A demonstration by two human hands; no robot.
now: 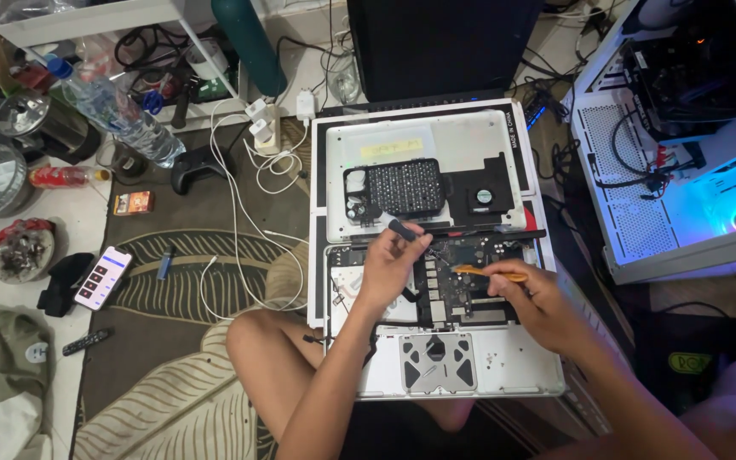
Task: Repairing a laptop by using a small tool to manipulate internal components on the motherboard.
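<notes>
An opened silver laptop lies bottom-up on my lap, its dark circuit board exposed. My left hand hovers over the board's left side and pinches a small dark flat part between thumb and fingers. My right hand grips an orange pry tool, its tip resting on the board's upper middle. Behind the laptop lies its removed silver bottom cover with a black perforated piece and a small fan on it.
An open white computer case with blue light stands at right. A dark laptop screen rises behind. On the patterned rug at left lie white cables, a phone, a game controller, a water bottle and a remote.
</notes>
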